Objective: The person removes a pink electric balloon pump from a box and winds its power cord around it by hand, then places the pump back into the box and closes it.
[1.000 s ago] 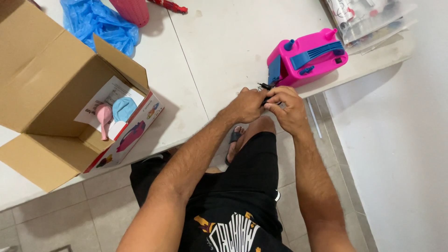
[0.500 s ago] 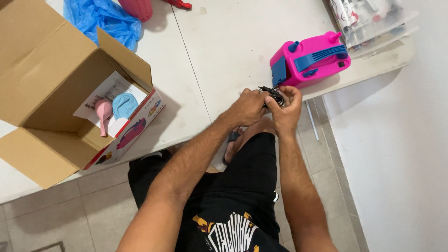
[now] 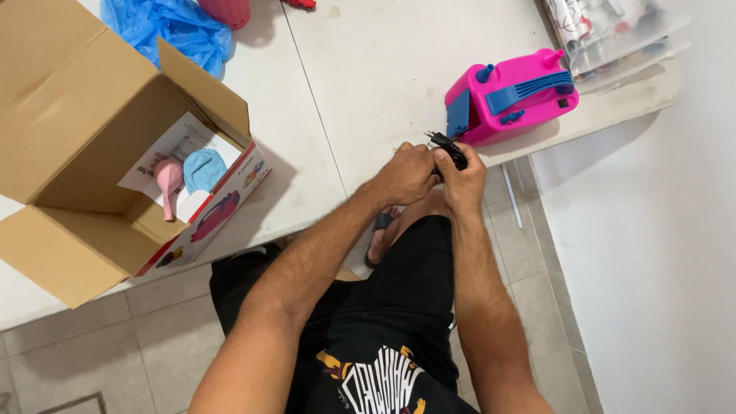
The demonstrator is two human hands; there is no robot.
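A white counter (image 3: 360, 69) is carrying everything here, and an open cardboard box (image 3: 84, 146) is sitting on its left part with its flaps spread; inside it a printed carton (image 3: 218, 203) is lying with a pink balloon (image 3: 167, 182) and a pale blue balloon (image 3: 204, 169) on top. A crumpled blue plastic bag (image 3: 169, 27) is lying beyond the box. To the right, near the counter's edge, a pink pump with blue nozzles (image 3: 512, 93) is standing just beside clear plastic packets (image 3: 613, 31). In front of the pump, the left hand (image 3: 405, 173) and the right hand (image 3: 462, 175) are pressing together, both closing around a black power plug (image 3: 445, 147) and its bundled cord, held at the counter's edge.
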